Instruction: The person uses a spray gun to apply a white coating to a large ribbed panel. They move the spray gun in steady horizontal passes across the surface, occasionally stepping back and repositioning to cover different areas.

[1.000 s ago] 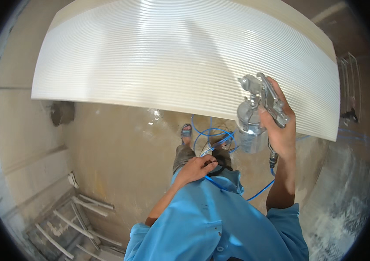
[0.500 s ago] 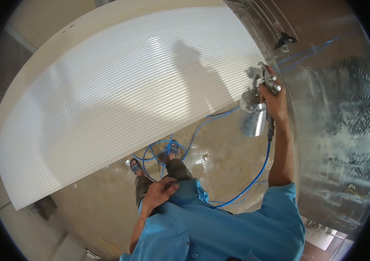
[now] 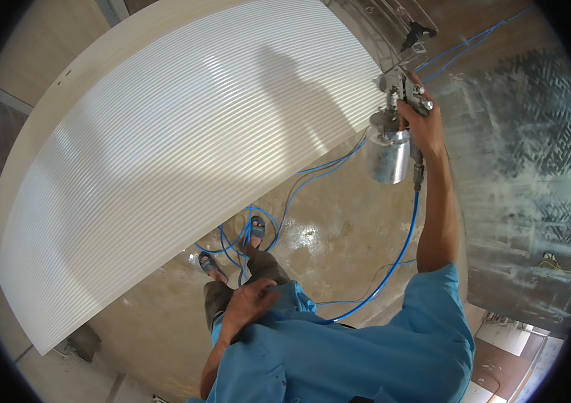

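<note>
My right hand (image 3: 423, 114) grips a metal spray gun (image 3: 391, 86) at the right end of a large white ribbed panel (image 3: 184, 141). A silver paint cup (image 3: 389, 158) hangs under the gun. From the gun's handle a blue air hose (image 3: 403, 252) curves down toward my waist. My left hand (image 3: 250, 302) is held in front of my waist, over my thigh, with the fingers curled in. Whatever may be inside those fingers is hidden. The panel's curved, plain edge lies on the far side, its straight edge toward me.
Loops of blue hose (image 3: 238, 245) lie on the wet, shiny floor (image 3: 339, 248) around my sandalled feet (image 3: 256, 230). A stained grey sheet surface (image 3: 520, 181) stands at the right. Beyond the panel's right end is a wire frame with a black clamp-like piece (image 3: 417, 35).
My right hand and the spray gun have moved slightly up in the picture. The view has turned a little, shifting the panel's near left corner downward. My left hand stays at my waist.
</note>
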A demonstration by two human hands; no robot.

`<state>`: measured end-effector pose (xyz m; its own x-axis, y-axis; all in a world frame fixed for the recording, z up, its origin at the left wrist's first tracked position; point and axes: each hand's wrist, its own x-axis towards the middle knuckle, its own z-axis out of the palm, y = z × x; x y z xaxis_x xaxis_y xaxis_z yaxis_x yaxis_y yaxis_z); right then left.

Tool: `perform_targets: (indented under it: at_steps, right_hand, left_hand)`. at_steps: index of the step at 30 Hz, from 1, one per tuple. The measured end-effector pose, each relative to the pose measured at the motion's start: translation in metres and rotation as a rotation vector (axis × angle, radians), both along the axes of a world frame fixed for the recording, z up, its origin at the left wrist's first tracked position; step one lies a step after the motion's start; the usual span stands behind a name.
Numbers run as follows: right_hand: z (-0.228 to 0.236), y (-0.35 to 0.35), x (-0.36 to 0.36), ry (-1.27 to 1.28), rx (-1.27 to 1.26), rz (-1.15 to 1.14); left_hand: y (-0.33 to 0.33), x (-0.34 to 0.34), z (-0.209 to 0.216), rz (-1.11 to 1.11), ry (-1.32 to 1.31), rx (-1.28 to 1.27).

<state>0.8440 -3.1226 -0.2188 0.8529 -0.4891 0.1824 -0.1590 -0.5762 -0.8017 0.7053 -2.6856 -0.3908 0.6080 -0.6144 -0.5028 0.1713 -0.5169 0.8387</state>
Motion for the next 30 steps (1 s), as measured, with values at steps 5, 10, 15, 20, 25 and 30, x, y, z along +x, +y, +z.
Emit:
perform_targets:
  at_steps: [5,10,15,20,25,30]
  right_hand:
    - [0.027,0.047,-0.017,-0.054,0.231,0.178]
    - [0.037,0.146,-0.045,-0.001,0.36,0.408]
    - [0.037,0.215,-0.054,0.098,0.489,0.562]
    - [0.04,0.194,-0.029,0.026,0.414,0.501]
    - [0.034,0.086,0.021,-0.021,0.111,0.237]
    - [0.023,-0.045,0.062,0.007,-0.138,0.068]
  left_hand:
    - [-0.004,0.01,0.022,0.032,-0.011,-0.024]
    - [0.026,-0.006,0.017,0.058,-0.062,-0.082]
    - [0.075,-0.024,-0.001,0.096,-0.065,-0.089]
    - [0.084,-0.022,0.002,0.05,-0.068,-0.009]
    - [0.023,0.009,0.01,0.077,0.037,-0.01]
    - [-0.069,0.045,0.002,-0.012,0.084,0.083]
